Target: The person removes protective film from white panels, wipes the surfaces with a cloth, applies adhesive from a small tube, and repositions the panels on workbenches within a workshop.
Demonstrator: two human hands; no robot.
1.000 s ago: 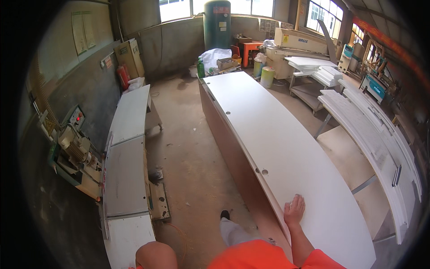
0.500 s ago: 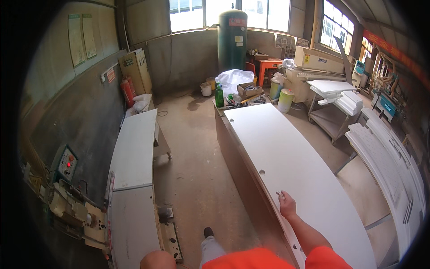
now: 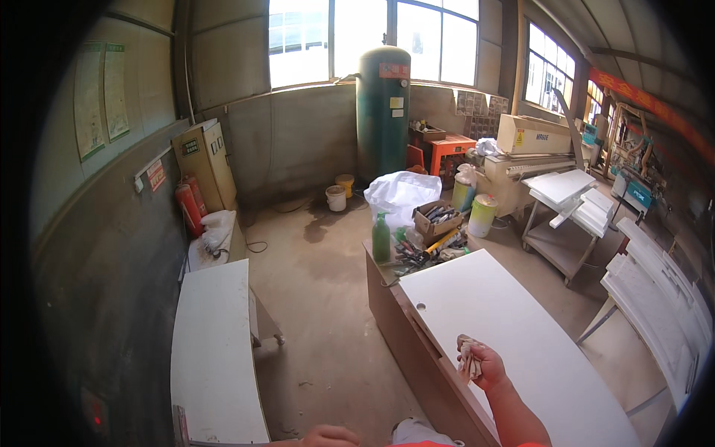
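My right hand (image 3: 488, 367) is closed round a crumpled pale cloth (image 3: 469, 360). It hovers over or near the left edge of a long white panel (image 3: 525, 357); whether it touches cannot be made out. A round hole (image 3: 421, 307) shows near the panel's far left corner. The panel lies on a brown-sided workbench (image 3: 402, 328). At the lower edge only part of my left hand (image 3: 328, 436) comes into sight, above the floor, with its fingers mostly hidden.
Beyond the panel, the bench end bears a green pump bottle (image 3: 381, 238), mixed hand tools (image 3: 424, 257) and a cardboard box (image 3: 436, 222). A white-topped table (image 3: 216, 350) stands left. Carts with white boards (image 3: 570, 190) are at right; a green tank (image 3: 383, 112) stands behind.
The view has shifted forward along the bench, toward its tool-covered end. My right hand is now nearer the panel's far end, still with the cloth. My left hand has come into view.
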